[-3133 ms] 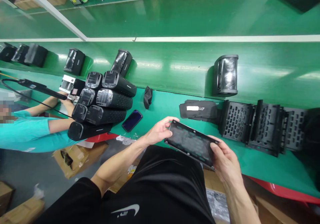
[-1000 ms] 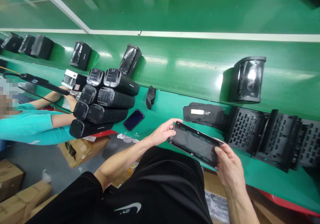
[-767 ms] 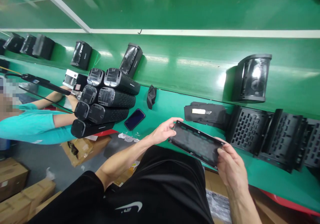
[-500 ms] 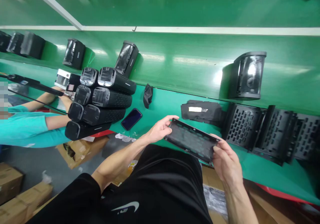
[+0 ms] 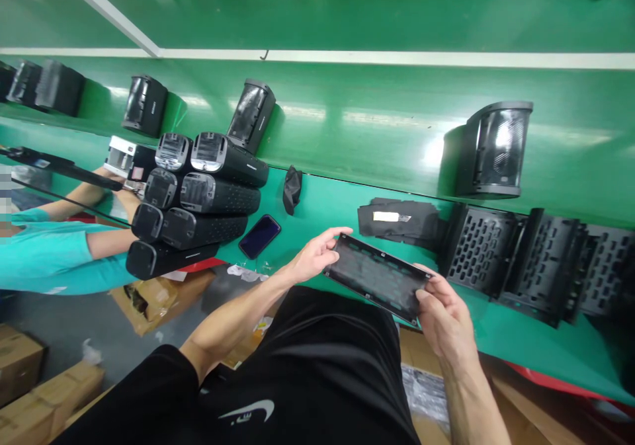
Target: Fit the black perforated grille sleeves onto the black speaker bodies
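A black rectangular panel with a raised rim and a dark, sheet-like inner face is held in front of my body, slanting down to the right. My left hand is closed on its left end, thumb on the inner face. At the right end my right hand grips it, thumb pressing near the corner. Beyond the panel lies a stack of black sheets with a white-handled cutter on top. To the right of it stand several black perforated housings.
Several black speaker-like boxes are piled at the left beside a phone and a crumpled black piece. Another box stands on the green surface behind. A co-worker's turquoise sleeve shows at far left; cardboard boxes lie below.
Both hands and the panel have shifted very slightly left, with the grip unchanged. The rest of the scene looks nearly the same.
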Tool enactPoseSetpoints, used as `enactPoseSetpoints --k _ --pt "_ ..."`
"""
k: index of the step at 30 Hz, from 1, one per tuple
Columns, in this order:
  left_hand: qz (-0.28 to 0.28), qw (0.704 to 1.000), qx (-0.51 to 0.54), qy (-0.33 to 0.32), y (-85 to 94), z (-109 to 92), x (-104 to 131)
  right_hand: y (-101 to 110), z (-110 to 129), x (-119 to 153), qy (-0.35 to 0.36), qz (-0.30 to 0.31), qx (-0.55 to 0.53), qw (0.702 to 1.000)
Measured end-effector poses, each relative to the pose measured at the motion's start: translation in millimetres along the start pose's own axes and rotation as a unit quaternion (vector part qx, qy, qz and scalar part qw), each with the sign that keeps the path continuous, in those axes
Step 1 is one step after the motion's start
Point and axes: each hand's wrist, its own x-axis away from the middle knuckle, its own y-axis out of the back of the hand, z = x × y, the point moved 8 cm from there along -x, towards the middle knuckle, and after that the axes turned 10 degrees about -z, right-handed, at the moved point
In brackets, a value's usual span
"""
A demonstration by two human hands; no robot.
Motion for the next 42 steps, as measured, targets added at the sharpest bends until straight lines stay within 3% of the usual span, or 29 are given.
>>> enactPoseSetpoints --k 6,13,22,31,42 --pt "0.027 0.998 0.061 0.008 -6.9 -4.1 2.5 1.6 -0.2 -0.9 0.019 -0.007 0.032 0.999" --pt "0.01 0.999 0.04 0.013 -1.8 0.3 1.5 -1.5 -4.6 -5.4 0.003 0.006 0.006 1.0" --pt "-0.013 0.994 0.104 0.044 -0.1 22.6 -6.8 0.4 -3.6 -11.2 -0.026 -0.029 -0.006 0.999" --pt "0.003 0.994 0.112 0.005 -3.1 11.1 -8.8 2.3 -6.4 -18.5 -0.013 -0.021 -0.026 0.999" --pt "0.001 0.992 0.124 0.013 -3.5 12.4 -11.4 -0.7 -6.0 -20.1 -0.017 -0.03 -0.017 0.999"
